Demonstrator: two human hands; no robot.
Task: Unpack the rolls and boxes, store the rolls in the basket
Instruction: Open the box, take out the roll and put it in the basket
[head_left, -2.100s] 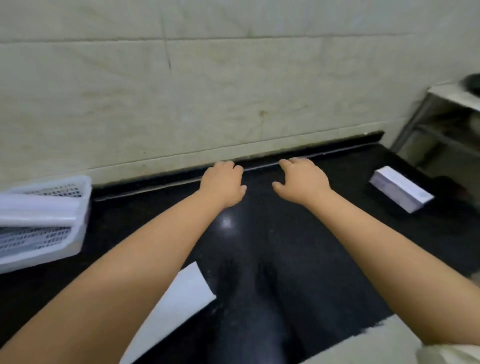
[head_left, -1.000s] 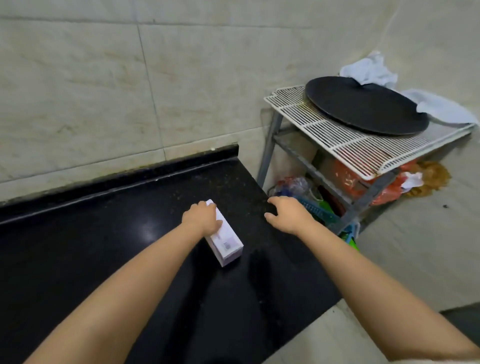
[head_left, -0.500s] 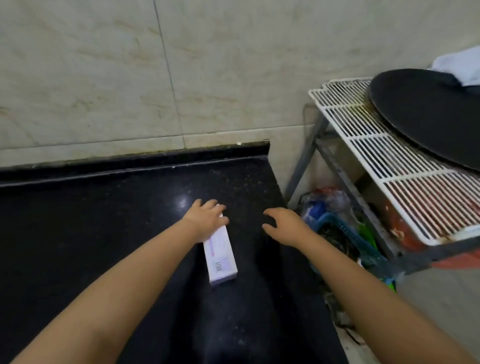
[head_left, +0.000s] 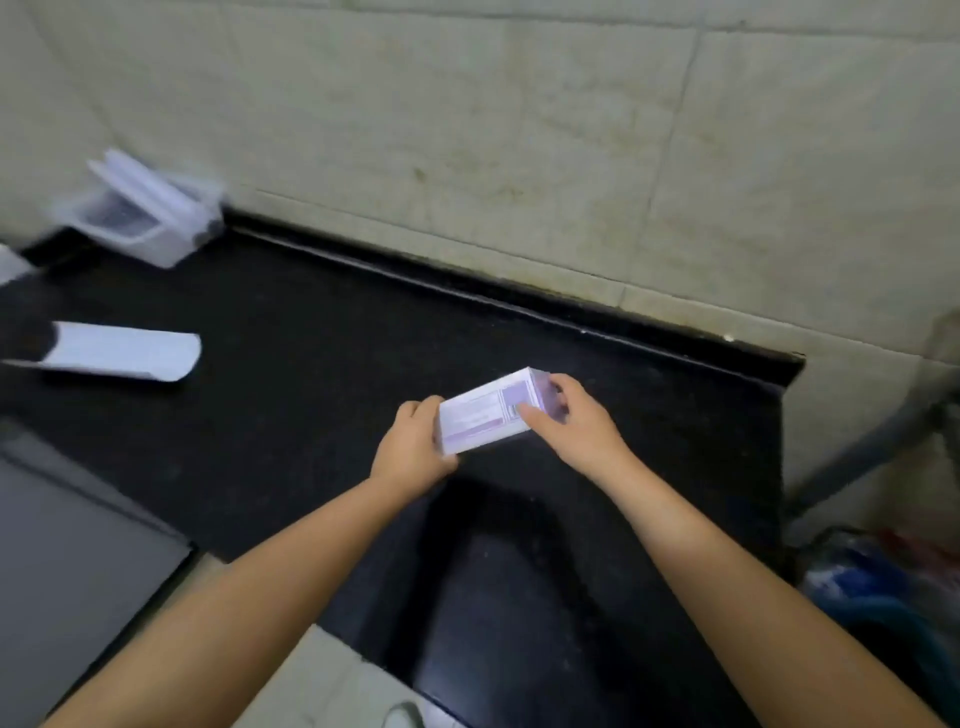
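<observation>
A white and purple box (head_left: 483, 415) is held above the black counter (head_left: 311, 374), between both hands. My left hand (head_left: 413, 452) grips its near left end. My right hand (head_left: 576, 421) grips its far right end, thumb on the top face. A white basket (head_left: 148, 236) stands at the far left by the wall, with long white rolls (head_left: 137, 189) sticking out of it. A white flat wrapper or box (head_left: 119, 351) lies on the counter at the left.
A tiled wall (head_left: 519, 130) runs behind the counter. The counter ends at the right, where a metal rack leg (head_left: 862, 457) and bags on the floor (head_left: 872, 587) show. A grey surface (head_left: 67, 561) lies at the lower left.
The box was lying on the counter under my left hand; now both hands hold it lifted. My view has swung left, bringing the basket and white wrapper back in sight.
</observation>
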